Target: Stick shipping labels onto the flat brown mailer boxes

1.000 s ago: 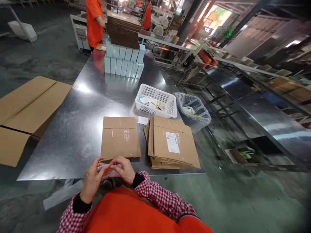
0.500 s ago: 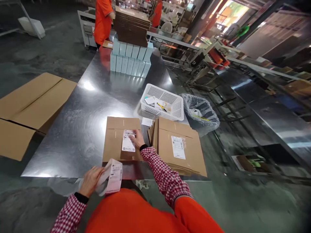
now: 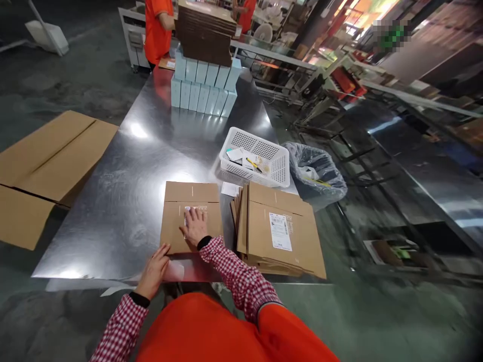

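Note:
A flat, folded cardboard box (image 3: pixel 173 229) lies at the table's near edge. On its face is a white shipping label (image 3: pixel 187 210), mostly hidden by my right hand (image 3: pixel 196 227), which presses flat on it with fingers spread. My left hand (image 3: pixel 155 270) is at the box's lower left corner, fingers closed over a strip of label paper (image 3: pixel 175 271); part of the strip trails along the table edge. To the right, a stack of flat boxes (image 3: pixel 302 226) carries a label (image 3: pixel 280 231) on its top one.
A white plastic basket (image 3: pixel 278 173) holds cards and a yellow cutter. Beside it stands a lined bin (image 3: pixel 320 188). Pale blue boxes (image 3: pixel 204 98) with stacked cardboard on top stand farther up the metal table (image 3: pixel 124 201). A large carton (image 3: pixel 56 151) sits left; a co-worker (image 3: pixel 157 30) stands beyond.
My right hand has shifted left and flattened over the label on the box. My left hand has moved right to the box's corner, and the raised label strip has dropped low.

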`<state>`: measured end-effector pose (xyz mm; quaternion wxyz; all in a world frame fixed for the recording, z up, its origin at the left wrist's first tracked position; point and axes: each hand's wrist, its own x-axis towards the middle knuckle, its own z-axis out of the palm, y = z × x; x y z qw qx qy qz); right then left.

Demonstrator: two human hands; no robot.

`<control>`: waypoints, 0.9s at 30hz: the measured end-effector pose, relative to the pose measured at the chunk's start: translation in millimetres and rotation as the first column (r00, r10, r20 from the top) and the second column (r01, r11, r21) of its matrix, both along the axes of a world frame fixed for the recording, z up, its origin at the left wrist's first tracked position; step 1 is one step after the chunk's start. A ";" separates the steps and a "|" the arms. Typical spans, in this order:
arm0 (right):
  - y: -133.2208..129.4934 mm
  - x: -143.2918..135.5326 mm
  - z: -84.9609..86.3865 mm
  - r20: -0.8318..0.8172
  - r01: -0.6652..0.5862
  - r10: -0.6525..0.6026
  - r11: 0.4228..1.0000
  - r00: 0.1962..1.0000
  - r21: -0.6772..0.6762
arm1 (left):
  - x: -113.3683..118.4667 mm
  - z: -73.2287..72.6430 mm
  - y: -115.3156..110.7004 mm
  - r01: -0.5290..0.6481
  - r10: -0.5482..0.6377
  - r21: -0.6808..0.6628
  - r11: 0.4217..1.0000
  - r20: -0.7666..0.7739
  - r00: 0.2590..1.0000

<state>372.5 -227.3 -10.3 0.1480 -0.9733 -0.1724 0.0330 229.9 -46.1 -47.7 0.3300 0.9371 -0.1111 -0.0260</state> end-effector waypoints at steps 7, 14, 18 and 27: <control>-47.9 7.8 3.6 -0.068 0.335 -0.346 0.933 0.936 -0.135 | 1.3 -1.5 -0.6 -0.004 0.004 -0.007 1.000 0.005 1.000; 5.5 -22.0 -1.5 -0.039 -0.097 0.096 0.995 0.995 -0.035 | 1.8 -7.6 1.2 0.006 -0.005 -0.039 0.999 0.026 1.000; 13.9 -40.5 -11.9 -0.049 -0.146 0.146 0.989 0.988 -0.015 | 2.6 -8.8 -0.6 -0.001 0.002 -0.046 0.999 0.032 0.999; -11.5 -65.5 -11.1 -0.038 -0.269 0.270 0.963 0.962 0.027 | 5.8 -1.9 2.8 0.016 -0.012 -0.094 0.995 0.038 0.999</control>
